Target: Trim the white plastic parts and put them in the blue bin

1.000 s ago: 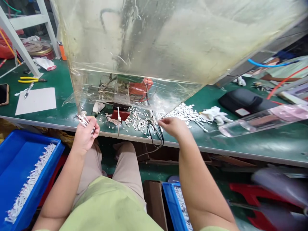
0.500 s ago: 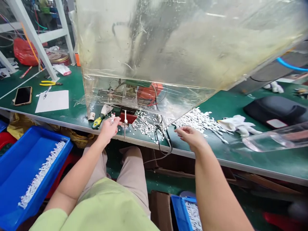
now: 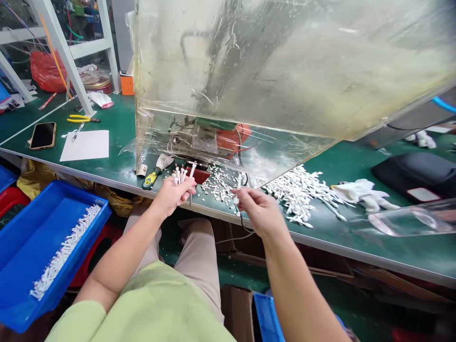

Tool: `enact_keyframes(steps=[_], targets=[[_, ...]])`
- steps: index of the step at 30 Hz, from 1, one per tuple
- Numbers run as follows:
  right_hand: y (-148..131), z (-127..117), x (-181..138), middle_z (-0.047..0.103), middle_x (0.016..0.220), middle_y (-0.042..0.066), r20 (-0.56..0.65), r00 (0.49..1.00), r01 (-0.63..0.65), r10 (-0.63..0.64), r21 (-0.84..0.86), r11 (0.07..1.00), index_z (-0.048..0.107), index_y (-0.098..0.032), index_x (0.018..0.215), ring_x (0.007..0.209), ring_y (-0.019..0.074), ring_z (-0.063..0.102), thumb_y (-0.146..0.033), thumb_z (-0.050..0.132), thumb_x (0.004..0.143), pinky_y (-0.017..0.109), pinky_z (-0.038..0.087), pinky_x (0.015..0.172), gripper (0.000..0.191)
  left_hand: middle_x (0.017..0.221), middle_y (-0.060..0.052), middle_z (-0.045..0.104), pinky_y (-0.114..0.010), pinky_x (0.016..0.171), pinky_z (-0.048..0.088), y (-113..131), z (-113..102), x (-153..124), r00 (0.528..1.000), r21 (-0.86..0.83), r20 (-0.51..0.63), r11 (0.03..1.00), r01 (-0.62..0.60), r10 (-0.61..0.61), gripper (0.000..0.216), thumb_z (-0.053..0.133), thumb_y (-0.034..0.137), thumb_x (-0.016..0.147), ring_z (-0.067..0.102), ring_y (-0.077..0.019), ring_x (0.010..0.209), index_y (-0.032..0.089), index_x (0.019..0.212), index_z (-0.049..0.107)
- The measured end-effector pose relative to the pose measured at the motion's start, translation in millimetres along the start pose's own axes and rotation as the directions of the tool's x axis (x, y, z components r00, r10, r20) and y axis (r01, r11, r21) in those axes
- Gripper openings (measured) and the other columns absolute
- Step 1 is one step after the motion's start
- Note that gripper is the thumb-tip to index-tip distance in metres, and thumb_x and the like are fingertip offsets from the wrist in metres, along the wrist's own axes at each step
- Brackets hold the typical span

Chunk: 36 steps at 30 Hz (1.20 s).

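Note:
My left hand (image 3: 174,194) is closed around several small white stick-like parts (image 3: 181,174), whose ends stand up above the fingers. It is at the bench edge, by a dark red block (image 3: 199,176) under the clear plastic shield. My right hand (image 3: 257,206) pinches one white part (image 3: 237,191), held upright near the black cable. Right of it lies a heap of loose white parts (image 3: 299,194). Tiny white bits (image 3: 219,183) are scattered between my hands. A scraper with a green and yellow handle (image 3: 152,177) lies left of my left hand.
A large clear plastic shield (image 3: 249,71) hangs over the bench. At my left, a blue tray (image 3: 32,242) holds a row of white parts. A phone (image 3: 43,136), paper (image 3: 85,147) and yellow pliers (image 3: 81,118) lie left; white gloves (image 3: 363,192) lie right.
My right hand has moved left from the heap's edge and now shows a white part in its fingers. My left hand has turned, showing the bundle upright. The view has shifted slightly.

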State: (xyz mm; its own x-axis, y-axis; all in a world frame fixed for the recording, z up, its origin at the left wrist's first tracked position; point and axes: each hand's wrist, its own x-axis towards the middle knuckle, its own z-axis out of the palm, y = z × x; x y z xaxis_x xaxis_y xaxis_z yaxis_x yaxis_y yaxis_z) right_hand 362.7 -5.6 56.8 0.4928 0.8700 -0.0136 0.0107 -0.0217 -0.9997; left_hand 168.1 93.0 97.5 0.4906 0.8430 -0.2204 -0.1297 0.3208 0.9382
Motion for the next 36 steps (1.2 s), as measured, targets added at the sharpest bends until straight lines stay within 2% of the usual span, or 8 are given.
enact_keyframes(steps=[5,12,18,29,33,36], targets=[[-2.8,44.4,17.6,0.056,0.056,-0.001,0.138,0.990,-0.042,0.041,0.009,0.999,0.067,-0.019,0.067,0.049,0.0093,0.046,-0.063,0.069,0.062,0.022,0.037,0.045,0.044,0.062,0.000,0.058,-0.014,0.033,0.019,3.7,-13.9,-13.3,0.999,-0.115,-0.047,0.993,-0.023,0.018,0.031,0.073,0.038,0.067,0.040,-0.0014,0.041,0.012,0.076,0.059],[0.8,80.9,42.2,0.054,0.055,-0.001,0.167,0.973,-0.186,0.160,0.157,0.970,0.066,-0.017,0.064,0.045,0.0059,0.043,-0.061,0.076,0.051,0.018,0.030,0.038,0.047,0.061,0.000,0.057,-0.015,0.032,0.017,4.9,-22.2,-17.1,0.997,-0.136,-0.074,0.990,-0.039,0.029,0.031,0.073,0.037,0.065,0.039,-0.0017,0.041,0.012,0.076,0.058],[0.2,87.8,47.9,0.052,0.053,-0.002,0.158,0.942,-0.331,0.297,0.277,0.902,0.066,-0.015,0.064,0.043,0.0034,0.041,-0.050,0.084,0.046,0.013,0.028,0.033,0.043,0.061,0.000,0.057,-0.015,0.032,0.016,5.2,-24.9,-18.8,0.997,-0.144,-0.070,0.989,-0.043,0.033,0.032,0.074,0.038,0.064,0.039,-0.0018,0.040,0.012,0.075,0.058],[-7.3,88.6,51.8,0.050,0.053,-0.004,0.184,0.886,-0.463,0.425,0.387,0.797,0.065,-0.011,0.066,0.041,0.0001,0.040,-0.033,0.084,0.056,0.008,0.029,0.032,0.031,0.061,0.001,0.057,-0.015,0.031,0.016,6.8,-22.8,-20.1,0.997,-0.148,-0.058,0.988,-0.049,0.040,0.033,0.074,0.039,0.063,0.038,-0.0016,0.039,0.012,0.075,0.058],[-6.3,89.7,52.3,0.051,0.055,-0.003,0.203,0.888,-0.460,0.413,0.362,0.811,0.064,-0.013,0.066,0.042,0.0012,0.039,-0.037,0.084,0.056,0.010,0.028,0.032,0.033,0.061,0.001,0.056,-0.014,0.031,0.017,6.4,-20.1,-20.8,0.998,-0.143,-0.052,0.989,-0.047,0.040,0.033,0.074,0.039,0.064,0.039,-0.0014,0.039,0.012,0.074,0.058],[-8.3,86.4,47.6,0.052,0.056,-0.002,0.211,0.907,-0.412,0.366,0.256,0.874,0.063,-0.015,0.067,0.044,0.0029,0.040,-0.045,0.080,0.060,0.012,0.030,0.035,0.036,0.060,0.001,0.056,-0.014,0.031,0.018,7.3,-20.0,-22.2,0.997,-0.159,-0.051,0.986,-0.056,0.049,0.033,0.073,0.037,0.064,0.039,-0.0021,0.040,0.013,0.079,0.058]])
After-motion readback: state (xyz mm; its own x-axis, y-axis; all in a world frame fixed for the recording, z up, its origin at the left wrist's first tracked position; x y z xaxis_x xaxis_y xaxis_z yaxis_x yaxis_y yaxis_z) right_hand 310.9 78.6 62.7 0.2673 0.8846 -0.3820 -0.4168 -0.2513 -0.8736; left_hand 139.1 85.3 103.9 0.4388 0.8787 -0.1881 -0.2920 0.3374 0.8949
